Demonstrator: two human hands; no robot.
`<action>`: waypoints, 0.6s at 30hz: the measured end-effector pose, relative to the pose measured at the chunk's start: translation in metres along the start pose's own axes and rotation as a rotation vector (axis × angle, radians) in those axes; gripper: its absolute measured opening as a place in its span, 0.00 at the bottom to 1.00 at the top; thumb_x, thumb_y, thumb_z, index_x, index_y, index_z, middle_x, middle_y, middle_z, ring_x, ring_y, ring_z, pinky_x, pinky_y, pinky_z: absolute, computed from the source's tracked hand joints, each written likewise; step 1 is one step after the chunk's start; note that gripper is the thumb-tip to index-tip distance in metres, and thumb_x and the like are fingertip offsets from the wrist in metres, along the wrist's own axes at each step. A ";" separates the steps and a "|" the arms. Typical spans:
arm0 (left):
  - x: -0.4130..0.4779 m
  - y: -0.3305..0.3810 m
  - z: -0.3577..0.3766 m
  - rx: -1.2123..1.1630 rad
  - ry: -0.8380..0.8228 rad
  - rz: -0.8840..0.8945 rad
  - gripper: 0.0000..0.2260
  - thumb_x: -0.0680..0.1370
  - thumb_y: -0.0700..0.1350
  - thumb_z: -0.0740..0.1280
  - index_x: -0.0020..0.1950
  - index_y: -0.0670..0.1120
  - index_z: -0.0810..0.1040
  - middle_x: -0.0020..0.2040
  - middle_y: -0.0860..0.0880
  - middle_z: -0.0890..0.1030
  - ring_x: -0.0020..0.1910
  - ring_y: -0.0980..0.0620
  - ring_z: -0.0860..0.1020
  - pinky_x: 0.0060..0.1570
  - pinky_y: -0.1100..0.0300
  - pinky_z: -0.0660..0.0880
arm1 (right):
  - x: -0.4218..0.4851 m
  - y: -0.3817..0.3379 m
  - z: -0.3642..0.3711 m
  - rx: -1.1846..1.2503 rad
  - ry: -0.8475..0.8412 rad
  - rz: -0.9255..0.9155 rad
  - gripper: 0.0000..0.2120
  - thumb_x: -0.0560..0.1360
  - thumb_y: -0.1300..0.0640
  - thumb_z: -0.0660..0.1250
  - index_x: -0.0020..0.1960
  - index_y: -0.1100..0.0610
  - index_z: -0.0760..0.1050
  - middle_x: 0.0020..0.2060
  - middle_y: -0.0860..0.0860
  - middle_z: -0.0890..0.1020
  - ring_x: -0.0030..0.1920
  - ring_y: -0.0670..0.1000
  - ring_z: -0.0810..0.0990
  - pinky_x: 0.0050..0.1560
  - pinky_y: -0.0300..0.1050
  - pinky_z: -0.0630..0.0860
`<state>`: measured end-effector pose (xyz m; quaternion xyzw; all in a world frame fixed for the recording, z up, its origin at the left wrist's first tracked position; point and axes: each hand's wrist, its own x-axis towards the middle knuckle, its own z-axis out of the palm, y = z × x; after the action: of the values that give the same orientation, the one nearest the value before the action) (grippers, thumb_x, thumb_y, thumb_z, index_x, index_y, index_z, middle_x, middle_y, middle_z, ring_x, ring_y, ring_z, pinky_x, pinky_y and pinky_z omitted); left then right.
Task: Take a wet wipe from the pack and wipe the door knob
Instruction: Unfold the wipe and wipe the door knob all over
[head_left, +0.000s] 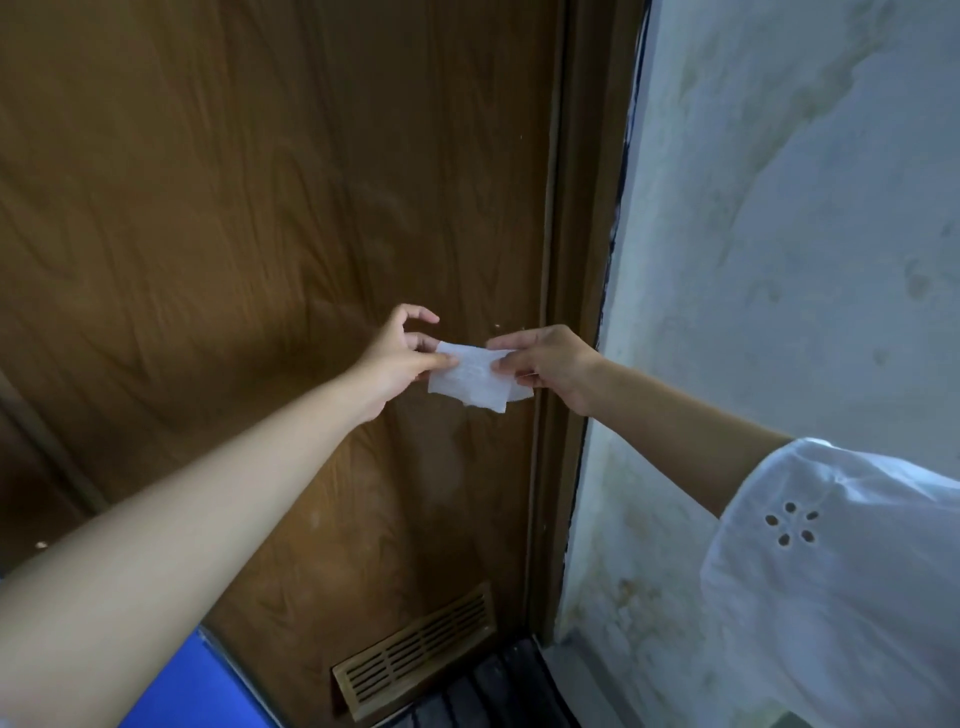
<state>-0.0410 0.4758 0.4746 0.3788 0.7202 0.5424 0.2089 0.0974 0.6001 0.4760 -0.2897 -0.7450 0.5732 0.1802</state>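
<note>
Head view: I look down along both bare arms at a brown door (234, 208), its frame (576, 260) and a pale wall (779, 208) to the right.
Wet wipe: the wet wipe (475, 382) hangs stretched between my hands, close in front of the door's latch edge.
Left hand: my left hand (397, 358) pinches the wipe's left corner, its other fingers curled loose.
Right hand: my right hand (545, 364) pinches the right edge.
Why held so: spreading it flat should give a broad wiping face.
Door knob: I cannot see it; possibly it sits behind the wipe.
Pack: out of view.
Vent: a slatted vent (415, 654) sits low in the door.
</note>
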 end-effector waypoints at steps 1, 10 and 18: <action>0.003 -0.001 0.006 0.017 -0.035 -0.007 0.23 0.68 0.38 0.74 0.58 0.51 0.68 0.49 0.46 0.80 0.53 0.47 0.78 0.57 0.52 0.75 | 0.004 0.004 -0.003 -0.022 0.031 0.014 0.06 0.71 0.62 0.71 0.45 0.53 0.81 0.44 0.46 0.77 0.49 0.49 0.76 0.55 0.44 0.77; 0.050 -0.016 0.061 -0.166 -0.073 -0.159 0.24 0.68 0.32 0.71 0.55 0.55 0.71 0.56 0.47 0.79 0.52 0.50 0.78 0.36 0.61 0.75 | 0.067 0.036 -0.044 -0.220 0.111 0.025 0.11 0.72 0.60 0.69 0.53 0.62 0.79 0.52 0.55 0.80 0.49 0.50 0.74 0.46 0.42 0.69; 0.086 -0.044 0.106 -0.282 0.059 -0.222 0.18 0.70 0.32 0.69 0.49 0.54 0.72 0.51 0.50 0.78 0.48 0.53 0.77 0.28 0.68 0.74 | 0.118 0.069 -0.062 -0.554 0.223 -0.133 0.10 0.77 0.59 0.62 0.51 0.60 0.81 0.49 0.57 0.83 0.49 0.53 0.80 0.44 0.41 0.73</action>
<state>-0.0329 0.6029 0.4087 0.2478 0.6801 0.6227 0.2972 0.0596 0.7336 0.4200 -0.3397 -0.8659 0.2997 0.2121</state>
